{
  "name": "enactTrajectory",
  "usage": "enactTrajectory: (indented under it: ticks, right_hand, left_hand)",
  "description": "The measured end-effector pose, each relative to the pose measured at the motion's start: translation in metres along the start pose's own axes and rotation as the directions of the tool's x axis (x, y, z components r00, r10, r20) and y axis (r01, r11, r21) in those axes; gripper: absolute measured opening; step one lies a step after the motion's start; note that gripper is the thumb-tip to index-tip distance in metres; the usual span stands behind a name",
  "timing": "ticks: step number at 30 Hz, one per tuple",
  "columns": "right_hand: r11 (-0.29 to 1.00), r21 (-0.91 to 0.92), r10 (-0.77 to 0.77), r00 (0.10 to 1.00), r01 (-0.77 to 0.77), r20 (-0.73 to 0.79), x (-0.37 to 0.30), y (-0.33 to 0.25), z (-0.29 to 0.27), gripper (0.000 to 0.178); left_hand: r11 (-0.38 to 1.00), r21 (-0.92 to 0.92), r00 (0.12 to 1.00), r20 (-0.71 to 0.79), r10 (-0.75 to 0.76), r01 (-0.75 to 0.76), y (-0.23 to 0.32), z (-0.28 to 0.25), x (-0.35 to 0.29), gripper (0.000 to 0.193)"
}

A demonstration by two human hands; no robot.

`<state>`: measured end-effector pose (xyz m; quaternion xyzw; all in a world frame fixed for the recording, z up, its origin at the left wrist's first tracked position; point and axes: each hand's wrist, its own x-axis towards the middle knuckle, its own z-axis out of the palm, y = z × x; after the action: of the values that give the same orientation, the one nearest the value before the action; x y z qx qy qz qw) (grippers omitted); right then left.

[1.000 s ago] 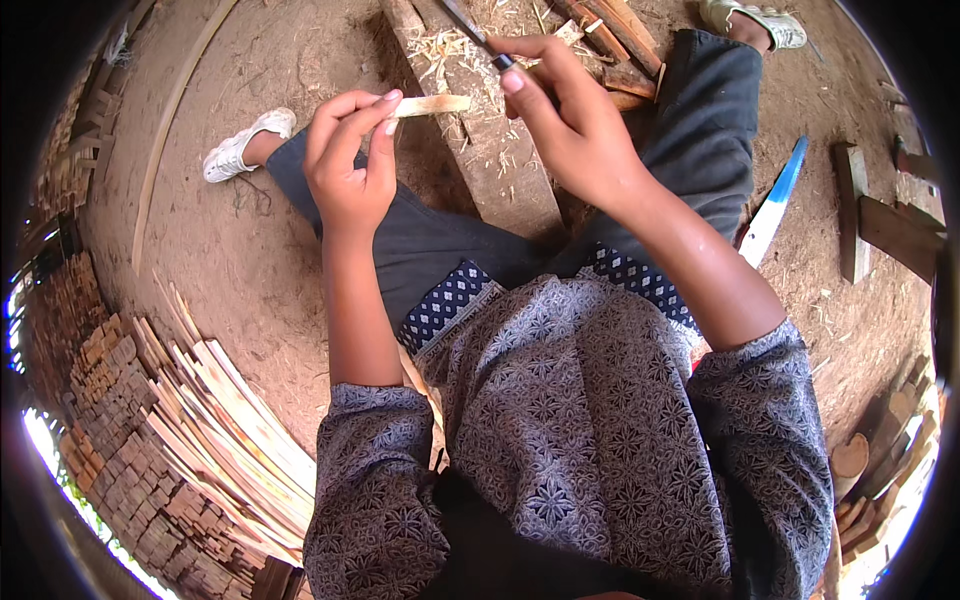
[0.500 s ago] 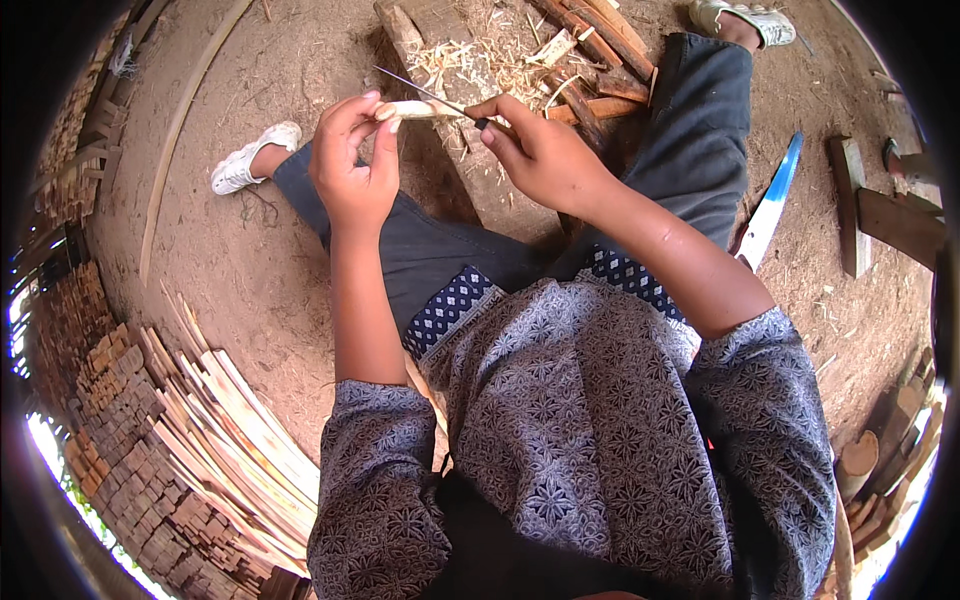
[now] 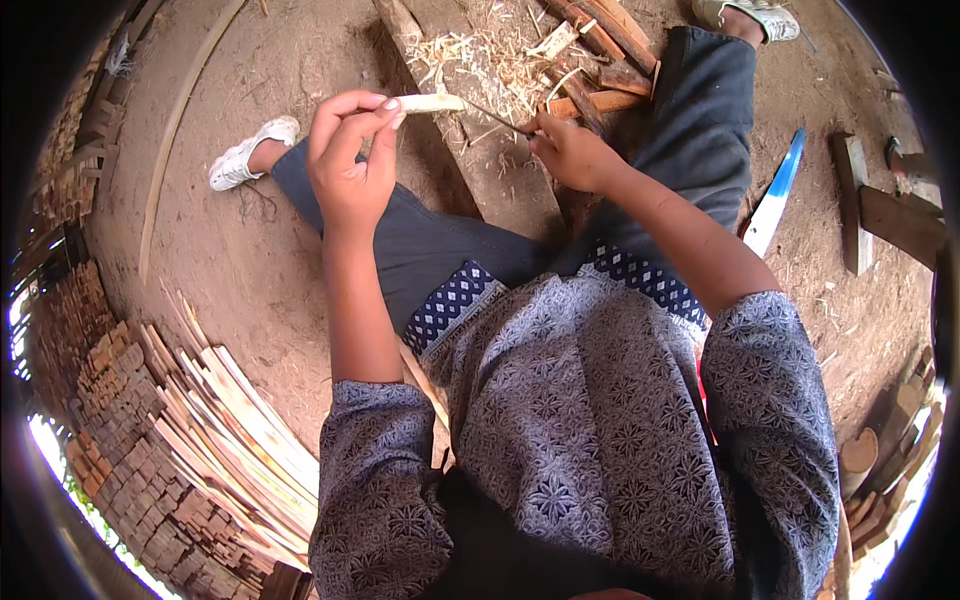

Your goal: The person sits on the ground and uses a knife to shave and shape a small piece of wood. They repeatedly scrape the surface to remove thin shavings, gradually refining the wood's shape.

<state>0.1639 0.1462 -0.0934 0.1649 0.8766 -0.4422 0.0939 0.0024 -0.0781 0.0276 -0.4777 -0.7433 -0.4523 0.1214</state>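
Note:
A short pale piece of whittled wood (image 3: 430, 103) is pinched at its left end by my left hand (image 3: 352, 148). Closed round the dark handle of a thin-bladed knife (image 3: 492, 116), my right hand (image 3: 575, 152) is to the right of it. The blade slants up and left, its tip close to the wood's right end; whether they touch I cannot tell. Most of the knife handle is hidden in my fingers. Beneath the hands lies a thick wooden plank (image 3: 500, 190), strewn with curled wood shavings (image 3: 445, 50).
Reddish split wood pieces (image 3: 612, 75) are heaped beyond my right hand. A hand saw (image 3: 775, 195) with a blue-tipped blade lies right of my leg. Long pale wood strips (image 3: 245, 430) and stacked wood blocks (image 3: 140, 440) fill the lower left. A wooden frame (image 3: 855, 205) stands at right.
My right hand has moved right with the knife, drawing the blade from across the wood to its right end. My left hand still holds the wood in nearly the same place.

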Motion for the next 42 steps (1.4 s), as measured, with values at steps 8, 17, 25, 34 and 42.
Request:
enactTrajectory:
  ticks: [8,17,25,34,42]
  right_hand:
    - [0.834,0.416,-0.197,0.901,0.361,-0.387,-0.035,-0.145,-0.06,0.03]
    - [0.974,0.076,-0.203,0.972,0.213,-0.121,-0.007,-0.107,-0.04,0.025]
    - [0.948,0.136,-0.255,0.943,0.287,-0.213,-0.018,-0.103,-0.029,0.033]
    - [0.993,0.055,-0.097,0.993,0.101,-0.073,-0.005,-0.055,-0.019,0.029]
    - [0.922,0.278,-0.199,0.947,0.268,-0.252,-0.025,-0.108,-0.037,0.026]
  left_hand:
    - [0.97,0.212,0.99,0.102,0.102,-0.122,0.011,-0.016,0.015,0.02]
    - [0.952,0.253,0.984,0.101,0.15,-0.171,0.005,-0.019,0.014,0.018]
    - [0.952,0.24,0.982,0.061,0.179,-0.188,0.007,-0.011,0.018,0.018]
    - [0.946,0.266,0.983,0.065,0.172,-0.183,0.008,-0.008,0.018,0.018]
    - [0.949,0.251,0.981,0.066,0.18,-0.191,0.007,-0.006,0.022,0.021]
